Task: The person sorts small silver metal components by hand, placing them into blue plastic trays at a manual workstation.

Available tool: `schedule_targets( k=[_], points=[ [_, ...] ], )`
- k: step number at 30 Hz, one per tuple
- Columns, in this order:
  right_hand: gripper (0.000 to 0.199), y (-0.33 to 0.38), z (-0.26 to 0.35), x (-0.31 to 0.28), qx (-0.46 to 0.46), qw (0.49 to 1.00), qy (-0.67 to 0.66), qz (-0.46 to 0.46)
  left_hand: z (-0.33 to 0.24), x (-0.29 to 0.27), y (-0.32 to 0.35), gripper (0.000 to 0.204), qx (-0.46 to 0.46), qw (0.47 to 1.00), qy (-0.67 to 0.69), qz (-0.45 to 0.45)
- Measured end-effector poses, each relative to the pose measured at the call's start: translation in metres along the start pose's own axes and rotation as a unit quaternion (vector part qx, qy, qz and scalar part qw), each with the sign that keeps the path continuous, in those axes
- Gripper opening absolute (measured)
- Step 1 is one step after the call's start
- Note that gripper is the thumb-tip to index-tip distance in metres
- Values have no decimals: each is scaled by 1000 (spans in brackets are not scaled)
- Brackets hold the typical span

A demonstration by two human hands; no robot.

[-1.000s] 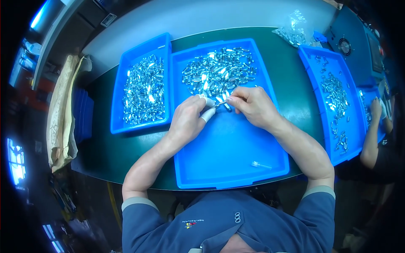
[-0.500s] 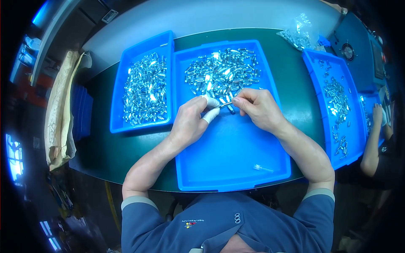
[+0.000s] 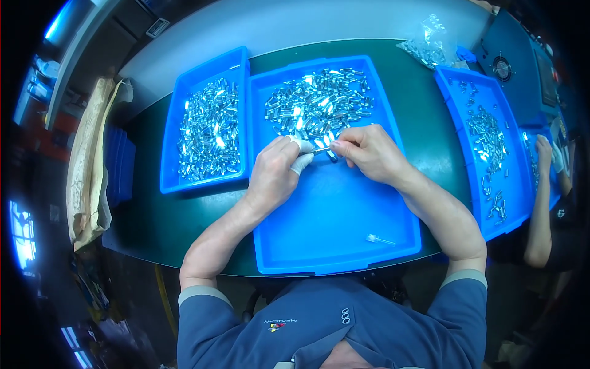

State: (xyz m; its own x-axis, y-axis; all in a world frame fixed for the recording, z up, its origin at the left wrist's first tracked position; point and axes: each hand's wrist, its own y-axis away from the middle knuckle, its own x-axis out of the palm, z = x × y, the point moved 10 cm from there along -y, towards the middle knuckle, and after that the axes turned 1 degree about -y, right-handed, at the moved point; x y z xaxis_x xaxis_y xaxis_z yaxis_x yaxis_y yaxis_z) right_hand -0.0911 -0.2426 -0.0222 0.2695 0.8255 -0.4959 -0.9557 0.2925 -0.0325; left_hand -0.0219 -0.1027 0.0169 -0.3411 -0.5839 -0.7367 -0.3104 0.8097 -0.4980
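Green workbench (image 3: 424, 104), kinda busy. Blue ctr tray (image 3: 332, 209): pile of shiny metal cylinders (image 3: 319, 101) at the back, clear plastic tube (image 3: 381, 240) up front. Blue L tray (image 3: 212, 66) = loaded w/ metal pcs (image 3: 210, 132), blue R tray (image 3: 516, 190) has small metal bits (image 3: 488, 138). L hand (image 3: 275, 166) & R hand (image 3: 372, 154) both pinch one slim metal rod (image 3: 321, 150) over ctr tray, nr the pile.

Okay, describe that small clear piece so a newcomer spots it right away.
On the green table, find the large blue tray at the picture's centre. Look toward its lower right corner for the small clear piece. It lies alone, see-through, apart from the heaped shiny metal parts.
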Motion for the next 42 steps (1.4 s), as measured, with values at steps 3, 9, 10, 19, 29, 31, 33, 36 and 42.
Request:
schedule_targets(
  k=[3,9,10,19,29,31,33,36,42],
  points=[
    [33,-2,-5,3,11,1000,-22,19,-2,0,0,18,7,1000,-6,2],
    [32,0,-5,6,12,999,-30,26,-4,-1,1,17,16,1000,-8,6],
    [33,0,-4,7,8,999,-45,21,-4,-3,1,17,13,1000,-2,5],
    [35,-1,-4,-2,-6,997,-73,-9,59,-85,14,15,-104,984,-106,-95],
    [31,0,-1,2,-19,997,-80,-8,48,-18,-17,31,29,960,-260,102],
    [31,2,-1,2,-12,996,-82,-14,51,-6,-17,29,35,946,-291,136],
    [31,1,2,1,-12,998,-66,-12,55,-2,-19,19,20,950,-278,139],
    [31,0,3,3,-8,998,-58,-2,50,-1,-12,15,-9,963,-226,146],
    [25,0,5,2,-43,999,-23,-11,38,-1,-7,15,-23,969,-197,149]
  ],
)
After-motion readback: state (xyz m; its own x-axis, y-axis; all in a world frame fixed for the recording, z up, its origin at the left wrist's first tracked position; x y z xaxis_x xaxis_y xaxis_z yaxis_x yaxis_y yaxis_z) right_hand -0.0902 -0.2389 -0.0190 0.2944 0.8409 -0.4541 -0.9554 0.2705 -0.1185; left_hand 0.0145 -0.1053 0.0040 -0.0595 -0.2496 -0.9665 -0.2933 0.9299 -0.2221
